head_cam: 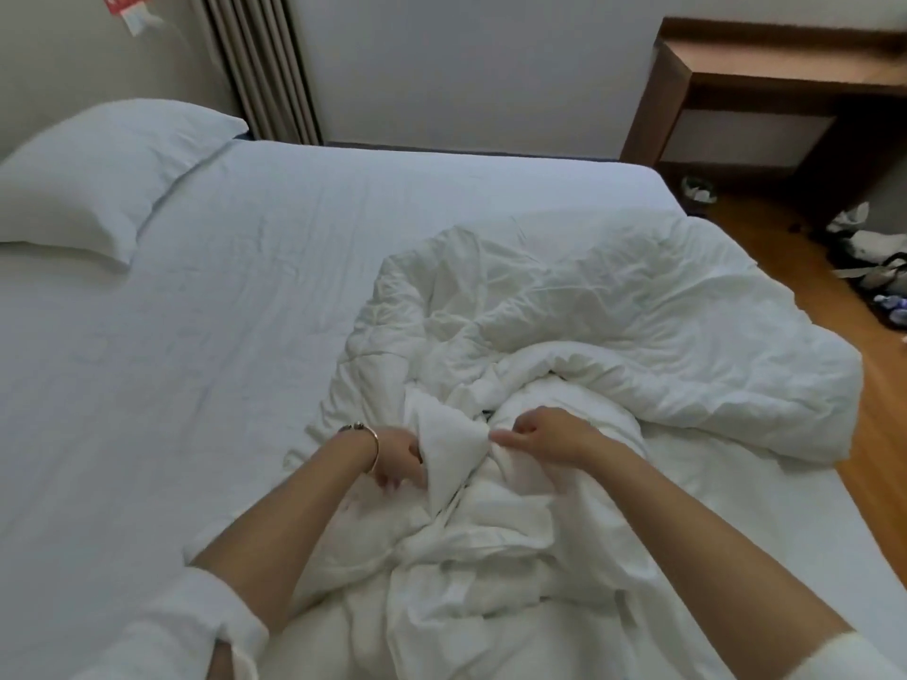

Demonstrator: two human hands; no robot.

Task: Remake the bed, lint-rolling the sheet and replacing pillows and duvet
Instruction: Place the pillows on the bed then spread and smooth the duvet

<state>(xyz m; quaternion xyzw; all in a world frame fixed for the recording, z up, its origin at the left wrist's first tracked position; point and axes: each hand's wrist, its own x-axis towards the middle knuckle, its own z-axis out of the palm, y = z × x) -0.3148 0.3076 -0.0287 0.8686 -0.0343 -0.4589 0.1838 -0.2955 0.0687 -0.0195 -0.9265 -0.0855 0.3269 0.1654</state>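
Both hands gripping bunched duvet [564, 326]: left hand [397, 456], right hand [545, 434] just beside; pillow [108, 174] well apart.

We reach both bare forearms forward and down, our white sleeves pushed up near the elbows. Our left hand [395, 456] sits palm inward with its fingers curled, gripping a fold of the duvet [589, 306], and a thin bangle [365, 441] circles that wrist. Our right hand [545, 434] lies just across from it, knuckles up, fingers curled and pinching the same bunched cloth. The two hands are close together, not touching.
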